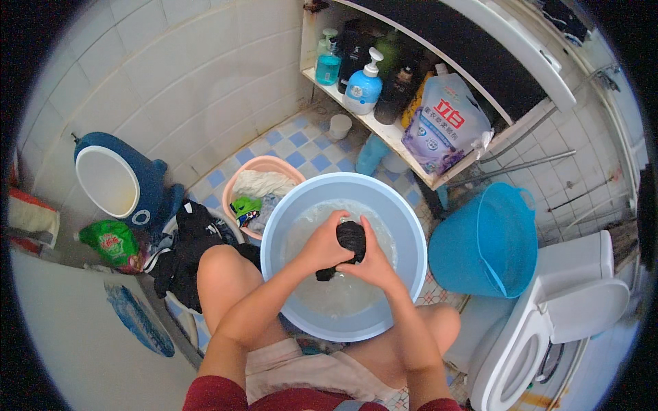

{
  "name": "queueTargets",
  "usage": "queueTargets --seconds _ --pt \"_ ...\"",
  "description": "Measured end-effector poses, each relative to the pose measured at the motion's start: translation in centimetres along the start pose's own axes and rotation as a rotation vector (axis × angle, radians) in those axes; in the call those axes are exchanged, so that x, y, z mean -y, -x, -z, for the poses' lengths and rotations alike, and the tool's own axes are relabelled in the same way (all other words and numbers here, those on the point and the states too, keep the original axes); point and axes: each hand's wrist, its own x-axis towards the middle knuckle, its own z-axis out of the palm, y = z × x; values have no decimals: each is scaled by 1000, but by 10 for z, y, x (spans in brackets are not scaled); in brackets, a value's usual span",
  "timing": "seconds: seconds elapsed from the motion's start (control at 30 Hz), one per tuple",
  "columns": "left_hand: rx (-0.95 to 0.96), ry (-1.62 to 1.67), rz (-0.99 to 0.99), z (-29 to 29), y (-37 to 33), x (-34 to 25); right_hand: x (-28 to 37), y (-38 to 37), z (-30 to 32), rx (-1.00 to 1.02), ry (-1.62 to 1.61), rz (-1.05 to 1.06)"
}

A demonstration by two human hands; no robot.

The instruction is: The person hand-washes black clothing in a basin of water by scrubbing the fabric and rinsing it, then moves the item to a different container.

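A bunched-up black cloth (351,240), looking wet, is squeezed between my two hands above the middle of a large light-blue basin (409,253). My left hand (323,245) curls round the cloth from the left. From the right, my right hand (374,260) wraps it, thumbs coming close together on the near side. A dark end of the cloth pokes out below my left hand. Cloudy, greyish water (329,296) fills the bottom of the basin, which sits between my bent knees. What garment the cloth is, I cannot tell.
Behind the basin at left is a pink tub (274,162) with light and green clothes. Dark clothes (195,240) heap by my left knee. A blue bucket (473,240) and toilet (521,363) stand at right. An open cabinet (384,137) holds bottles and a detergent pouch (445,127).
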Motion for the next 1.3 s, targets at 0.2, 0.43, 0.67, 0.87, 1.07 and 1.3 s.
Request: queueTargets --seconds 0.2,0.43,0.67,0.87,1.07,1.3 --pt "-94 271 7 -14 -1 27 -8 -4 -21 -136 -214 -165" --pt "85 237 -173 -28 0 33 -9 -3 4 -217 -634 -263" --pt "63 116 -187 -33 6 34 -18 14 -6 51 -1114 -515" --pt "-31 6 -34 -19 8 27 -26 16 -10 157 -662 -373" --pt "157 -40 109 9 8 28 16 13 4 -53 525 235" --pt "323 -40 -12 4 23 28 7 16 -19 -10 446 315"
